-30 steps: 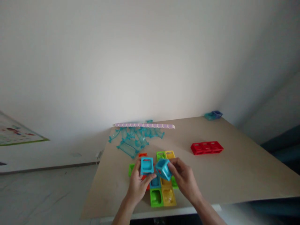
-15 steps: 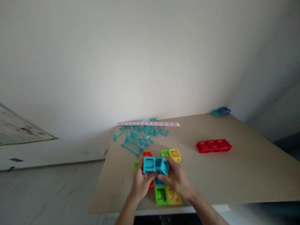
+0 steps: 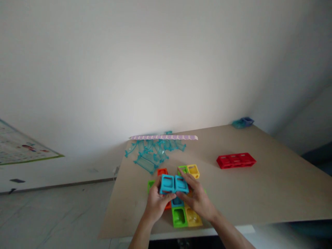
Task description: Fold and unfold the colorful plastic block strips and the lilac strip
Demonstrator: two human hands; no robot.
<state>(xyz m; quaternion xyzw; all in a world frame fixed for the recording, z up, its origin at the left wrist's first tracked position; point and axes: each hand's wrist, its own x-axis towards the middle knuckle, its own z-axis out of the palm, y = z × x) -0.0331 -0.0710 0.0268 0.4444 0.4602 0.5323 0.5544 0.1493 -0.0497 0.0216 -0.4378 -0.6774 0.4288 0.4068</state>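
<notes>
**Left hand** [image 3: 156, 202]: raised over the near edge of the worktop [image 3: 259, 197], fingers curled and clamped on the left blue block [image 3: 167, 184].

**Right hand** [image 3: 197, 201]: alongside the left, with thumb and fingers closed round the right blue block [image 3: 181, 184].

**Blue blocks:** hollow square plastic cells. They are pressed side by side and touching, with their open faces upward, and are held just above the block cluster.

**Block cluster:** glossy open-topped cells lying flat.
- Nearest are a green cell [image 3: 179, 217] and a yellow cell [image 3: 193, 218].
- A blue cell [image 3: 177, 201] sits behind these, partly under the hands.
- Beyond the hands are an orange cell [image 3: 162, 171], a second green cell [image 3: 183, 169] and a second yellow cell [image 3: 193, 170].
- What lies inside the cells cannot be made out.

**Red block** [image 3: 236, 160]: three cells in a row, well apart to the right.

**Clear teal track pieces** [image 3: 150, 154]: heaped at the far left of the worktop.

**Lilac scalloped strip** [image 3: 164, 137]: just behind the track pieces.
</notes>
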